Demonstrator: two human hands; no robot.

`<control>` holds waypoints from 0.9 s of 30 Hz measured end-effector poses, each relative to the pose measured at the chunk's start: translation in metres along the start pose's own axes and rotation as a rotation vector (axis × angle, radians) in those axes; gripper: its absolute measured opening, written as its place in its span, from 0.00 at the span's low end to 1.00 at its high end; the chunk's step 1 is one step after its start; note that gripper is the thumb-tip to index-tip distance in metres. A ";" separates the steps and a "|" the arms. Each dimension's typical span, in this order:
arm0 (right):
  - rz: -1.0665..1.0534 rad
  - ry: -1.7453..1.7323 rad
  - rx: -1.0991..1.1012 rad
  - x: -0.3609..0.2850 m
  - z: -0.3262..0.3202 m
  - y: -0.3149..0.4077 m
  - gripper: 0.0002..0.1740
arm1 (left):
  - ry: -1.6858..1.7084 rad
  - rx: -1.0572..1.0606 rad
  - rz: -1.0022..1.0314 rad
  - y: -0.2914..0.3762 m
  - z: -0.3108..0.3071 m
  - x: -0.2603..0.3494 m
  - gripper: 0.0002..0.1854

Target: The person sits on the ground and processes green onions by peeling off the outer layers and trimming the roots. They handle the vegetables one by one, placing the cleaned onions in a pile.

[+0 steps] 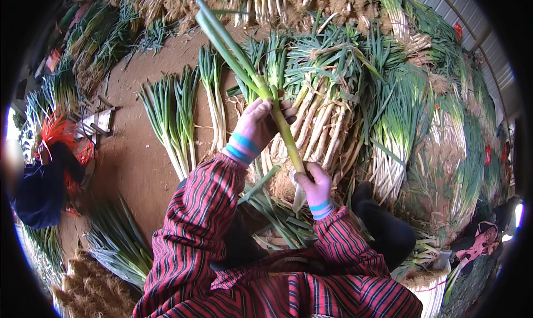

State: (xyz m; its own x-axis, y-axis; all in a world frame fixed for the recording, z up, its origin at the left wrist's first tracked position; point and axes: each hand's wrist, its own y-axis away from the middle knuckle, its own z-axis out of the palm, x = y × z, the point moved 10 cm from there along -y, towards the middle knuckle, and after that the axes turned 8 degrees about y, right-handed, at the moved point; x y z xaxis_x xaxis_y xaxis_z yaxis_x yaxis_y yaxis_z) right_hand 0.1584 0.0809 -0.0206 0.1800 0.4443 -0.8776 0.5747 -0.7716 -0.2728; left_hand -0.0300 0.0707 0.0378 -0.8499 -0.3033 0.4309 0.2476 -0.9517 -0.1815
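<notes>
My left hand (261,120) is closed around the upper stem of a long green onion (286,134), just below where its leaves fork. Lower down, my right hand (315,182) grips the pale lower end of the same stalk, whose leaves point to the upper left. Behind it lies a large pile of untrimmed green onions (322,118) with dry outer skins. Fibrous roots (282,184) show beside my right hand. To the left, cleaned green onions (177,122) lie in small groups on the brown ground. Loose green leaves (283,222) lie below my hands.
More bundled green onions (395,134) lie to the right. A metal-framed object (98,120) and orange-red twine (56,130) are at the left, near another person's dark-clothed part (39,193). A root-end pile (93,289) stands at the lower left, a bundle (429,289) at the lower right.
</notes>
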 end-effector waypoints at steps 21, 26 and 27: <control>0.357 -1.225 -0.069 0.006 0.041 -0.059 0.08 | -0.060 0.333 0.263 0.005 -0.053 0.034 0.09; 0.245 -1.144 0.059 0.008 -0.005 -0.069 0.05 | -0.062 0.375 0.309 0.004 -0.068 0.041 0.09; 0.201 -0.821 0.094 -0.004 -0.015 -0.071 0.05 | -0.066 0.388 0.292 0.003 -0.069 0.037 0.10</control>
State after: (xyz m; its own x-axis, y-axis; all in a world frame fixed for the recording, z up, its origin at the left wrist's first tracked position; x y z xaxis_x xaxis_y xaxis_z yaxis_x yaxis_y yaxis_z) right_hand 0.1291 0.1407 0.0078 -0.3857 -0.1486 -0.9106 0.5183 -0.8514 -0.0806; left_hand -0.0929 0.0598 -0.0080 -0.6911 -0.5506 0.4682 0.6367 -0.7704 0.0340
